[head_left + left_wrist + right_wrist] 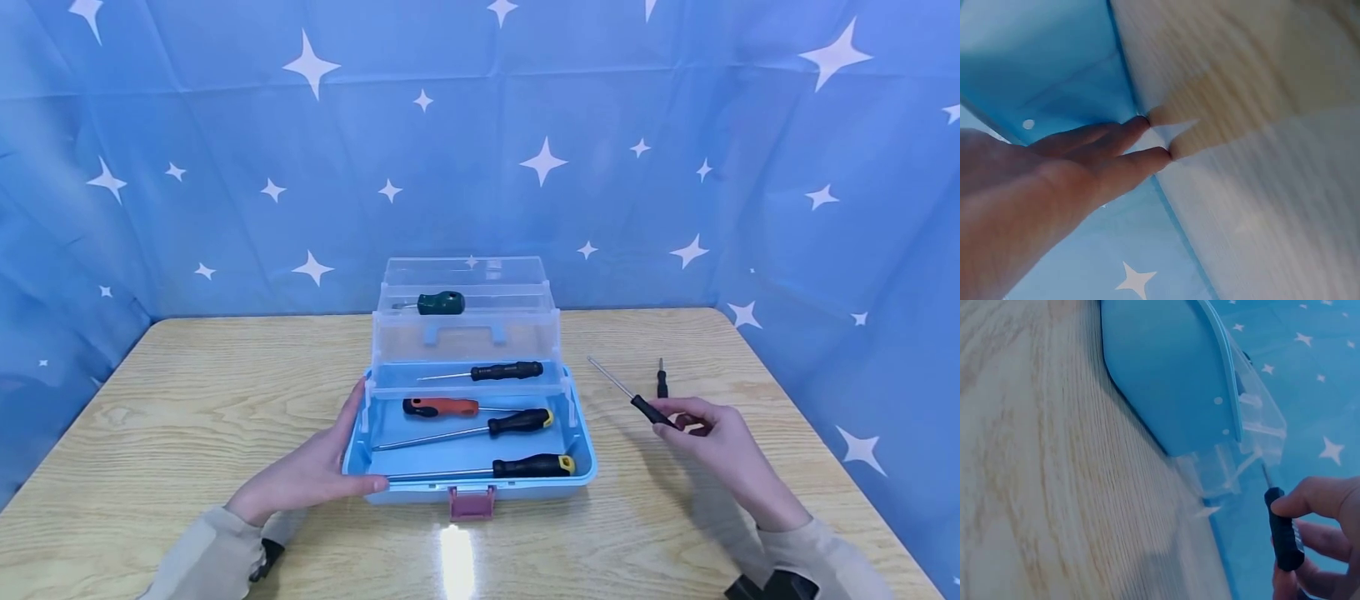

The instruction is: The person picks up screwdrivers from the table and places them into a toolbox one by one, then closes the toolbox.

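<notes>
In the head view my right hand (pixel 716 433) pinches the black handle of a screwdriver (pixel 651 410) above the table, its shaft pointing up and left toward the box. The right wrist view shows that black handle (pixel 1284 531) between thumb and fingers. My left hand (pixel 318 467) rests against the left side of a blue toolbox (pixel 465 493), thumb at the front rim, fingers stretched along the wall. Inside lie a red-and-black screwdriver (pixel 442 407), two black-and-yellow screwdrivers (pixel 521 422) and a black one (pixel 506 371). A stubby green screwdriver (pixel 441 303) sits on the raised clear tray.
Beyond my right hand, a small black screwdriver (pixel 662 383) lies on the wooden table (pixel 225 392). The toolbox's clear lid (pixel 465 271) stands raised at the back, and a purple latch (pixel 471 504) hangs at its front. A blue starred cloth (pixel 465 150) hangs behind the table.
</notes>
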`<state>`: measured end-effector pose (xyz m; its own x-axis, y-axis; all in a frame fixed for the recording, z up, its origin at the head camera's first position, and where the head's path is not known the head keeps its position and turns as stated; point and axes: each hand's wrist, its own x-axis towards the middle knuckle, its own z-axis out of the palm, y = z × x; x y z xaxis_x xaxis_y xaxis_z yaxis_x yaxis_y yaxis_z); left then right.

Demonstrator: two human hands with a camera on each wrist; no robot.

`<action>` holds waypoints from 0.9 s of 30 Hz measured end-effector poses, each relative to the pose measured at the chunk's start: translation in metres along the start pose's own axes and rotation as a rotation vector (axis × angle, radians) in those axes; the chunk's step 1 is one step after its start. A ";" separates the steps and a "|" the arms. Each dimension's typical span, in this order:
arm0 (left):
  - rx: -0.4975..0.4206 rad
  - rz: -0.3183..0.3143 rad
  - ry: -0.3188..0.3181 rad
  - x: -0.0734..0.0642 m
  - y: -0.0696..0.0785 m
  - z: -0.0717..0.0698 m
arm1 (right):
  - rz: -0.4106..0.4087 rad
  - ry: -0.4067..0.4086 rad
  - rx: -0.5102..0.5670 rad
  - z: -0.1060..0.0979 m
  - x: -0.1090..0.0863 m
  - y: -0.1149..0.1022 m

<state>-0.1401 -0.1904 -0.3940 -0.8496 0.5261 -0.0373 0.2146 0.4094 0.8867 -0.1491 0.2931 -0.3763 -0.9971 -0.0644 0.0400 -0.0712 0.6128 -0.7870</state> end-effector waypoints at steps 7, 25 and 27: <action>0.026 -0.033 0.034 0.001 0.010 0.004 | -0.009 0.010 -0.003 0.000 -0.004 -0.001; -0.061 -0.050 0.001 0.007 0.014 0.006 | -0.114 0.004 -0.026 0.002 0.002 -0.019; -0.062 -0.056 -0.002 0.007 0.014 0.007 | -0.114 -0.007 -0.016 0.004 0.003 -0.022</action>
<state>-0.1403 -0.1761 -0.3852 -0.8583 0.5055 -0.0883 0.1367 0.3910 0.9102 -0.1502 0.2769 -0.3612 -0.9824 -0.1398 0.1239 -0.1842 0.6138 -0.7677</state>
